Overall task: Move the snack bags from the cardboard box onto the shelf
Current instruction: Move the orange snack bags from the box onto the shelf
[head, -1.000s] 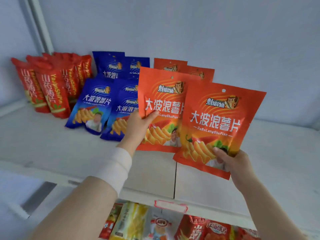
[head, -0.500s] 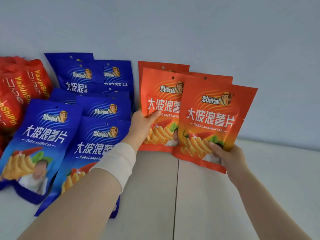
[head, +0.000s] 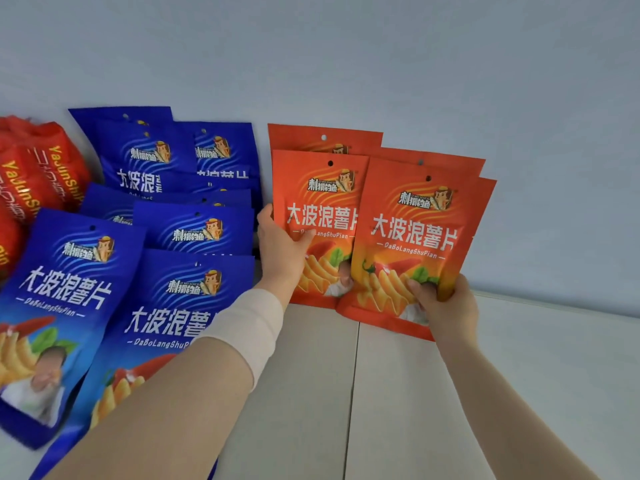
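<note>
Left hand (head: 282, 249) grips left orange bag (head: 322, 216), right hand (head: 441, 306) grips right orange bag (head: 415, 237); seat both upright on shelf (head: 519, 375), leaning against rear bags (head: 322, 138), then release

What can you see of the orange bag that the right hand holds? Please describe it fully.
The orange snack bag is a flat, glossy pouch with a small hang hole at its top, white Chinese lettering, the words DaBoLangShuPian, and a picture of wavy chips with red chilli. It stands nearly upright, tilted slightly, and overlaps other orange bags behind it. The right hand pinches its lower right corner, thumb on the front. Its bottom edge is close above the white shelf.
</note>
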Motion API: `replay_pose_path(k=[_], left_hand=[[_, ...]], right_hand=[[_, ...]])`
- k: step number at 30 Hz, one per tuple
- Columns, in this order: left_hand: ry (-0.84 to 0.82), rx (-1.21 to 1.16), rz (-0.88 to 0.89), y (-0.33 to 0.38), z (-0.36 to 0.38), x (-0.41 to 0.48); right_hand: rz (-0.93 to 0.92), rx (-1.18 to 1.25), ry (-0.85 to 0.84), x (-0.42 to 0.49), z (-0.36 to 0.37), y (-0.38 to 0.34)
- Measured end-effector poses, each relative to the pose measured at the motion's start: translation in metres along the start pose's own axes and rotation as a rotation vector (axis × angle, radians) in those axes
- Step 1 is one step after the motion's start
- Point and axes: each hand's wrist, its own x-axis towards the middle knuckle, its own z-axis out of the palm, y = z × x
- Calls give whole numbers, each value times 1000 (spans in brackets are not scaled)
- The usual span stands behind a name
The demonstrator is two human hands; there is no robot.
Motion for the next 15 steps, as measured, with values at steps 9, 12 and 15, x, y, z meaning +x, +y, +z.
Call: replay_pose_path(k=[9,12,15], left_hand=[[-52,584,399,9,-6,-28],[-148,816,603,17,-31,-45],[-265,1100,755,21,-65,-74]], right_hand=[[-86,-337,200,-16,-2,2],[-174,-465,173,-44,-12,-9],[-349,-620,4,-84,-19,-20]])
